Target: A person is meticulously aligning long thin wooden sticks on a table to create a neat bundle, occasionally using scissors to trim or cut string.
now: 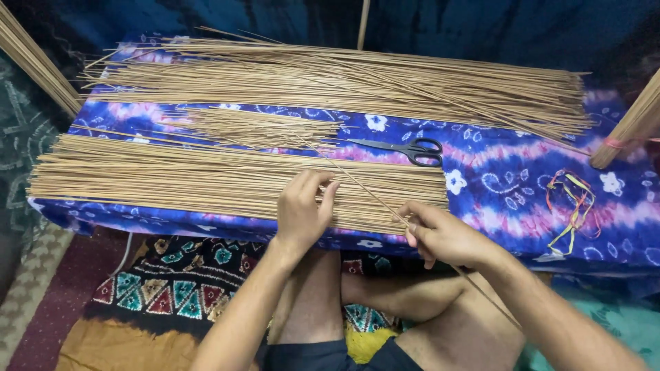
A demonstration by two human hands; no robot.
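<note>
Nearest, the right hand (443,237) pinches one thin stick (364,187) that slants up across the near pile of sticks (206,180), while the left hand (302,209) rests curled, fingers together, on that pile at the cushion's (509,185) near edge. Mid-cushion lie black scissors (412,150) and a small loose bunch (261,127); a long far pile (344,82) lines the far edge.

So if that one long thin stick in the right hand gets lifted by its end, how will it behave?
The stick looks very thin and long, so it's probably light and would likely bend or whip. The right hand pinches it easily; it may snap if forced.

Hands (371,223) on thin sticks (206,182)
</note>
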